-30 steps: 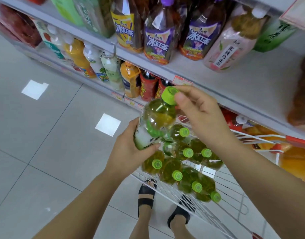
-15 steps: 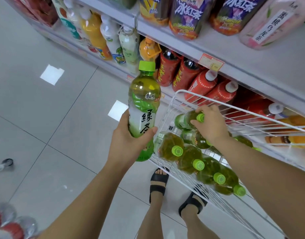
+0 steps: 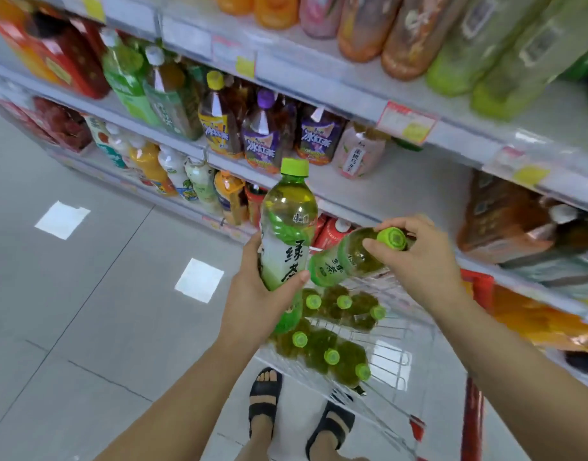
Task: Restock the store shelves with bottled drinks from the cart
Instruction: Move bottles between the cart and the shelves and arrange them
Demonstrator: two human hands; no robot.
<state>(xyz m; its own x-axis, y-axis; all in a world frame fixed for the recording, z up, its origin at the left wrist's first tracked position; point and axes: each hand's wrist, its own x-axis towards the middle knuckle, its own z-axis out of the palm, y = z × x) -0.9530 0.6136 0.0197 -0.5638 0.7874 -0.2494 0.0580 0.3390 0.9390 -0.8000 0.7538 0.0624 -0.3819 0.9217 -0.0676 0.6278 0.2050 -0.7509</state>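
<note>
The left grip (image 3: 259, 304) clasps a green tea bottle (image 3: 287, 234) upright above the cart (image 3: 397, 327); the right grip (image 3: 419, 257) holds a second bottle (image 3: 342, 261) by its neck (tilted, cap rightward), just beside the first.

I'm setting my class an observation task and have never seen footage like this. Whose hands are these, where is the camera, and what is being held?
There is no machine here. A person wears a wide-angle camera on the head, looking forward and down, so you see their own arms. The left hand grips an upright green tea bottle round its lower body. The right hand holds a second green tea bottle, tilted, near its neck. Below them, a wire cart holds more green-capped bottles. On the right are store shelves of drinks, with a bare stretch on the middle one.
</note>
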